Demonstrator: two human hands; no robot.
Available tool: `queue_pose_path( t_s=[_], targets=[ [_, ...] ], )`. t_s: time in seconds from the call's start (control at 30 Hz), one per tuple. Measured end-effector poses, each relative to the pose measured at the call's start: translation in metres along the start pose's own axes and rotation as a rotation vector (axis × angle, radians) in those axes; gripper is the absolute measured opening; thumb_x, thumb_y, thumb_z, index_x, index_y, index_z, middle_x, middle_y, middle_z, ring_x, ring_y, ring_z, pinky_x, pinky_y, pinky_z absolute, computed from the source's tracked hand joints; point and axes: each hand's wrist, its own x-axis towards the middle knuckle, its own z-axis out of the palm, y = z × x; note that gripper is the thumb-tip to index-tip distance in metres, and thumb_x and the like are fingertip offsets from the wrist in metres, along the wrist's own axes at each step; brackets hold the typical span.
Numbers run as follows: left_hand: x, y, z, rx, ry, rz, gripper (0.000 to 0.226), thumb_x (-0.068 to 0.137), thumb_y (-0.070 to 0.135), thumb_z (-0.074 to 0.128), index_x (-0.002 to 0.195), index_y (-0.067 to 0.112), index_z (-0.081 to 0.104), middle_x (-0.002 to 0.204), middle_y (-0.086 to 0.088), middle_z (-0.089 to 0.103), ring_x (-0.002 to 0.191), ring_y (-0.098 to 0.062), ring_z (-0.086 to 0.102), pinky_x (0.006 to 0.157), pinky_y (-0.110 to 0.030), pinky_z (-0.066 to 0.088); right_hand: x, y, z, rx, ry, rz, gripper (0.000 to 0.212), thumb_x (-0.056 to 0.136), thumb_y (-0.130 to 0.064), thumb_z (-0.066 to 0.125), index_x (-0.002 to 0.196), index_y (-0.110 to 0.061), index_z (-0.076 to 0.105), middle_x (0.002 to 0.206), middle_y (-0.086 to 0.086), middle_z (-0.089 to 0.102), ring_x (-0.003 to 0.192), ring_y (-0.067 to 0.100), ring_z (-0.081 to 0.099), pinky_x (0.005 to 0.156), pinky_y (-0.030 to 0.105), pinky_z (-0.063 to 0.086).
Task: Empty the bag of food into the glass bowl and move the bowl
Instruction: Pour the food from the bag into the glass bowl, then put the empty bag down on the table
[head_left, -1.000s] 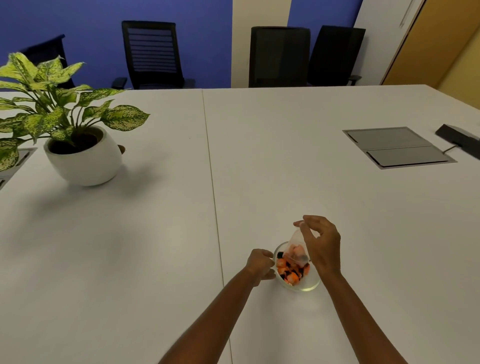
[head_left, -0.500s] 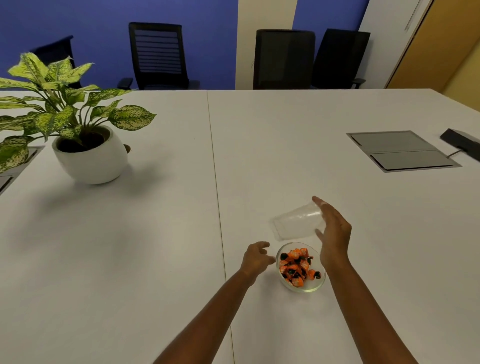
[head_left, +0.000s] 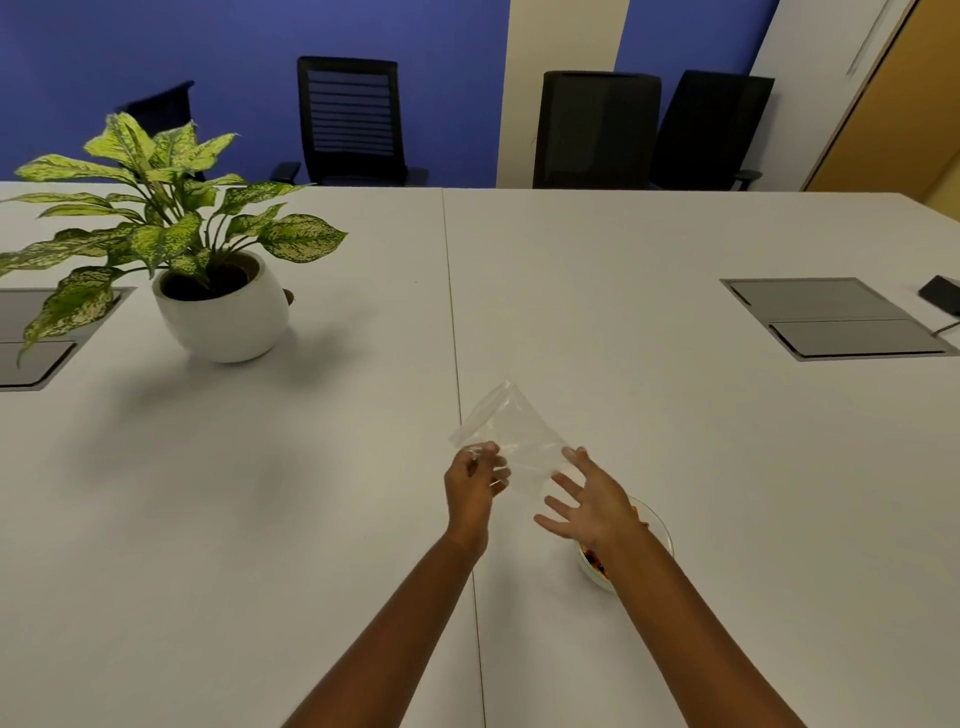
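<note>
A clear, empty plastic bag (head_left: 506, 426) is held up over the white table, just beyond both hands. My left hand (head_left: 475, 480) pinches its near left edge. My right hand (head_left: 589, 499) is spread with fingers apart, its fingertips touching the bag's right corner. The glass bowl (head_left: 660, 530) stands on the table under my right wrist; most of it is hidden by my forearm, and only a sliver of orange and black food shows inside.
A potted plant in a white pot (head_left: 223, 312) stands at the back left. Grey cable hatches (head_left: 836, 317) are set into the table at right and at the far left. A black device (head_left: 943, 293) lies at the right edge. Office chairs (head_left: 348, 119) line the far side.
The bag went from over the bowl, emptied, up and to the left. My left hand left the bowl and took the bag's edge. My right hand has opened.
</note>
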Motion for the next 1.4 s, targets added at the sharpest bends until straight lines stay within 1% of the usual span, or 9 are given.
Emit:
queue_pose_path(
  t_s=[0.3, 0.47, 0.53, 0.67, 0.8, 0.93, 1.1, 1.23, 1.4],
  targets=[
    [0.011, 0.003, -0.023, 0.165, 0.201, 0.103, 0.019, 0.097, 0.017, 0.042, 0.099, 0.005, 0.056, 0.074, -0.004, 0.051, 0.054, -0.012, 0.041, 0.037, -0.008, 0.041, 0.003, 0.02, 0.01, -0.241, -0.087, -0.215, 0.008, 0.086, -0.007, 0.059, 0.093, -0.007, 0.064, 0.082, 0.003, 0.06, 0.073, 0.015, 0.058, 0.059, 0.018, 0.055],
    [0.01, 0.005, -0.025, 0.265, 0.296, 0.162, 0.025, 0.099, 0.017, 0.035, 0.089, 0.003, 0.054, 0.11, -0.039, 0.056, 0.096, -0.055, 0.053, 0.078, -0.048, 0.053, 0.008, 0.022, 0.013, -0.426, -0.02, -0.342, 0.014, 0.086, -0.004, 0.06, 0.098, 0.0, 0.064, 0.07, 0.004, 0.061, 0.062, 0.011, 0.057, 0.048, 0.011, 0.052],
    [0.008, 0.009, -0.028, 0.32, 0.272, 0.218, 0.023, 0.098, 0.015, 0.036, 0.083, 0.007, 0.051, 0.105, -0.044, 0.055, 0.095, -0.057, 0.053, 0.07, -0.045, 0.043, 0.01, 0.019, 0.011, -0.508, 0.004, -0.4, 0.016, 0.085, -0.003, 0.06, 0.099, 0.003, 0.064, 0.067, 0.004, 0.061, 0.058, 0.011, 0.057, 0.047, 0.011, 0.051],
    [0.01, 0.015, -0.035, 0.344, 0.168, 0.274, 0.024, 0.097, 0.011, 0.038, 0.078, 0.01, 0.052, 0.085, -0.04, 0.056, 0.067, -0.036, 0.046, 0.055, -0.028, 0.033, 0.011, 0.013, 0.011, -0.579, -0.016, -0.391, 0.019, 0.088, -0.016, 0.058, 0.101, -0.003, 0.064, 0.072, 0.002, 0.063, 0.065, 0.012, 0.058, 0.059, 0.019, 0.051],
    [0.012, 0.021, -0.039, 0.341, -0.007, 0.249, 0.032, 0.096, 0.013, 0.042, 0.068, 0.022, 0.055, 0.055, 0.001, 0.039, 0.04, -0.004, 0.034, 0.039, -0.016, 0.026, 0.011, 0.007, 0.016, -0.549, -0.154, -0.24, 0.024, 0.088, -0.031, 0.057, 0.103, -0.012, 0.06, 0.085, -0.003, 0.064, 0.08, 0.012, 0.059, 0.065, 0.021, 0.05],
    [0.012, 0.019, -0.041, 0.369, -0.04, 0.203, 0.029, 0.098, 0.026, 0.038, 0.08, 0.016, 0.059, 0.06, -0.002, 0.042, 0.046, -0.004, 0.034, 0.043, -0.014, 0.029, 0.017, 0.01, 0.026, -0.33, -0.114, -0.287, 0.025, 0.09, -0.01, 0.055, 0.111, 0.002, 0.062, 0.074, 0.0, 0.06, 0.063, 0.01, 0.053, 0.047, 0.012, 0.045],
    [0.013, 0.01, -0.054, 0.414, 0.019, 0.078, 0.03, 0.096, 0.023, 0.042, 0.068, 0.019, 0.052, 0.06, 0.002, 0.044, 0.049, -0.009, 0.042, 0.037, -0.01, 0.035, 0.019, 0.024, 0.038, -0.35, -0.122, -0.246, 0.024, 0.093, -0.018, 0.051, 0.113, -0.005, 0.057, 0.09, 0.009, 0.062, 0.067, 0.014, 0.056, 0.056, 0.019, 0.047],
    [0.018, 0.007, -0.078, 0.469, 0.21, 0.097, 0.027, 0.095, 0.019, 0.045, 0.072, 0.009, 0.056, 0.064, -0.007, 0.05, 0.055, -0.019, 0.043, 0.053, -0.027, 0.036, 0.021, 0.047, 0.048, -0.507, -0.155, -0.162, 0.038, 0.089, -0.013, 0.057, 0.124, -0.01, 0.044, 0.099, 0.014, 0.058, 0.064, 0.015, 0.055, 0.058, 0.021, 0.047],
    [0.019, 0.006, -0.111, 0.639, 0.417, 0.084, 0.031, 0.094, 0.021, 0.047, 0.105, -0.006, 0.058, 0.101, -0.028, 0.067, 0.094, -0.04, 0.062, 0.08, -0.039, 0.046, 0.028, 0.084, 0.072, -0.698, -0.069, -0.275, 0.038, 0.08, 0.006, 0.054, 0.115, -0.006, 0.048, 0.07, 0.007, 0.058, 0.053, 0.013, 0.052, 0.056, 0.02, 0.049]
  ],
)
